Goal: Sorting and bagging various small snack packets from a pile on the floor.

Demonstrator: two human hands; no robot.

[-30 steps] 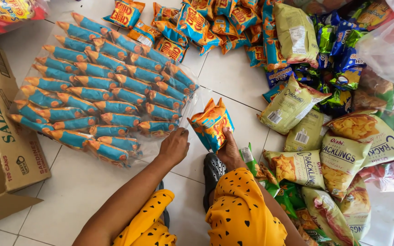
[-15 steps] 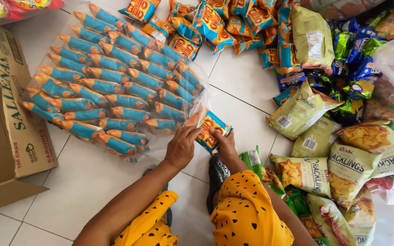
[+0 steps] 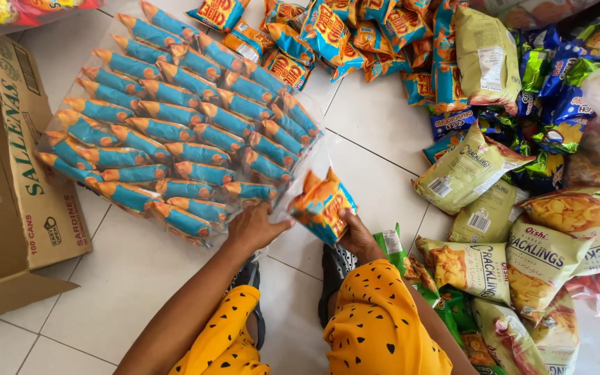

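My right hand [image 3: 357,236] grips a small stack of blue-and-orange snack packs [image 3: 321,205] just above the tiled floor. My left hand [image 3: 253,226] rests on the near edge of a large clear plastic bag [image 3: 182,125] filled with several rows of the same blue-and-orange packs. The stack in my right hand is right beside the bag's open corner. My yellow, black-spotted sleeves fill the bottom of the view.
An open cardboard box [image 3: 22,173] lies at the left. Loose blue-and-orange packs [image 3: 328,35] are heaped at the top. Pale green and yellow cracker bags [image 3: 515,236] and dark blue-green packets [image 3: 557,83] pile up at the right. Black sandals [image 3: 338,267] sit under my arms.
My right hand with the stack dipped toward the bag's opening, then lifted slightly out to the right. My left hand stayed on the bag's edge.
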